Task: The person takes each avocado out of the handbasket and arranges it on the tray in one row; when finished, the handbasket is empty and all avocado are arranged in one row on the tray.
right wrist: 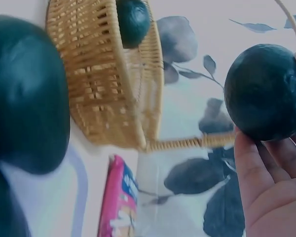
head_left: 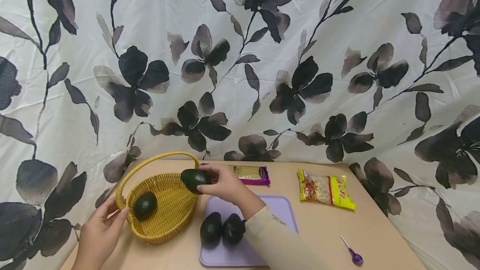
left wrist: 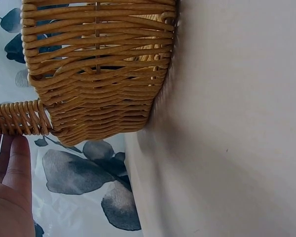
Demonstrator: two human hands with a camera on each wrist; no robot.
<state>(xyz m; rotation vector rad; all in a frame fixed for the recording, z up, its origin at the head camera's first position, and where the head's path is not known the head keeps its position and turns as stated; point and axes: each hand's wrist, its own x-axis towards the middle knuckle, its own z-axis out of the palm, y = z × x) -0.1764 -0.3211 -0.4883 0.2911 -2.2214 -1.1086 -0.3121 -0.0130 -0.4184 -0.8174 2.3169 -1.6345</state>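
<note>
A yellow wicker basket (head_left: 165, 236) with an arched handle stands at the left of the table, one dark avocado (head_left: 145, 206) inside it. My left hand (head_left: 99, 230) holds the base of the handle on the basket's left side; in the left wrist view its fingers (left wrist: 17, 163) lie against the woven handle. My right hand (head_left: 228, 184) grips another avocado (head_left: 195, 181) over the basket's right rim, near the other end of the handle. Two more avocados, one on the left (head_left: 211, 229) and one on the right (head_left: 233, 229), lie on the lilac tray (head_left: 277, 207) below my right forearm.
Behind the tray lies a purple-edged food packet (head_left: 249, 173), partly hidden by my right hand. A yellow and red snack bag (head_left: 326, 188) rests at the back right. Nearer the front right is a purple-wrapped lollipop (head_left: 354, 255). Floral cloth (head_left: 240, 74) hangs behind the table.
</note>
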